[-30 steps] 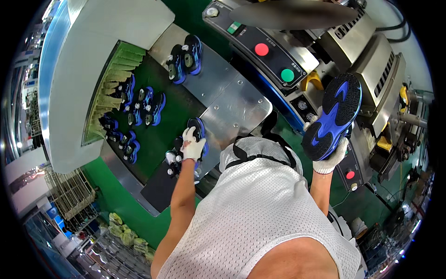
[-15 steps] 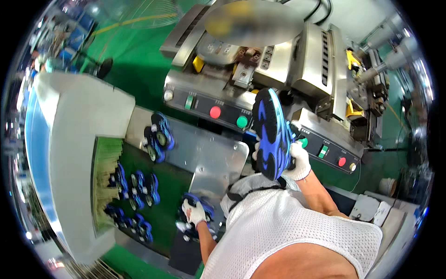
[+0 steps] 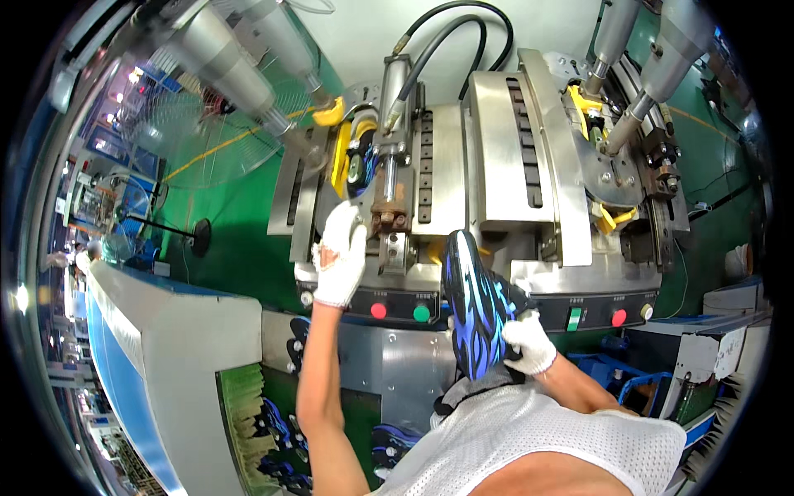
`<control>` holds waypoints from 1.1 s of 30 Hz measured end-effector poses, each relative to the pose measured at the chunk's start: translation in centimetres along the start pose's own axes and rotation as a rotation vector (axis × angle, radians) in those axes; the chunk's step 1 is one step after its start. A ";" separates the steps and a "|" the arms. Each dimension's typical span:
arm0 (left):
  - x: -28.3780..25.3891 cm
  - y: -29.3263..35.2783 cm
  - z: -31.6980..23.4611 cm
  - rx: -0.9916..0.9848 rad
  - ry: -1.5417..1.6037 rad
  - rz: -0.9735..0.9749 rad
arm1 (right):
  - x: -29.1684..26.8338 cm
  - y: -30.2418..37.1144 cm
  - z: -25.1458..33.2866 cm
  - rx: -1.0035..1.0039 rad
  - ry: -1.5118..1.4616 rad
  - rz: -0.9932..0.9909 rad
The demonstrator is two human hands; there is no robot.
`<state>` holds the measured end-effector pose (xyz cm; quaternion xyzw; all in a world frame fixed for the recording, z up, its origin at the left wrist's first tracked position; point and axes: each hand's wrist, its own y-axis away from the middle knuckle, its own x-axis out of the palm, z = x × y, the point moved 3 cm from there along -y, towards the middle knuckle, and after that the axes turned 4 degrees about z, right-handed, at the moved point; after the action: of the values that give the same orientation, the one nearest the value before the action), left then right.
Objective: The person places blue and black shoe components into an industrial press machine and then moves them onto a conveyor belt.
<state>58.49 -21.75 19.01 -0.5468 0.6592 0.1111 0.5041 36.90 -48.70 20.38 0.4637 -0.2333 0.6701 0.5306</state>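
Observation:
In front of my body, my right hand (image 3: pixel 529 343), in a white glove, grips a black and blue patterned shoe (image 3: pixel 478 322) at its side, toe pointing away from me. My left hand (image 3: pixel 341 256), gloved too, reaches over the left machine's front. Its fingers are stretched, with the thumb a little apart and nothing visible in the grasp. Just beyond the fingertips, another dark blue shoe (image 3: pixel 361 161) sits inside the left machine (image 3: pixel 395 178) beside a yellow pad (image 3: pixel 340 161). The fingertips look close to the metal there; contact cannot be made out.
A control panel with a red button (image 3: pixel 378 311) and a green button (image 3: pixel 421 313) runs along the machine front. The right machine (image 3: pixel 608 178) has yellow pads. At lower left, several shoes (image 3: pixel 277 426) lie on a green conveyor (image 3: pixel 357 411) beside a bristle-curtained housing (image 3: pixel 178 355).
My left hand has left the shoe at the conveyor and moved up to the left machine. The shoe in my right hand has turned from sole to upper. My view has shifted.

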 end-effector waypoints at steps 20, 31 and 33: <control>-0.5 -15.8 5.6 -0.339 0.025 -0.183 | -8.2 3.0 -0.6 -0.036 0.691 -0.222; -7.7 21.4 -2.4 -0.582 0.157 -0.372 | 9.2 -28.1 -0.8 -0.005 0.452 -0.198; -6.4 29.1 -3.1 -0.856 0.150 -0.364 | 9.9 -35.3 -2.8 0.005 0.502 -0.298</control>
<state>31.88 -8.99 13.74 -0.8186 0.4824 0.2430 0.1954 68.53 -29.98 21.36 0.3138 -0.0227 0.6791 0.6632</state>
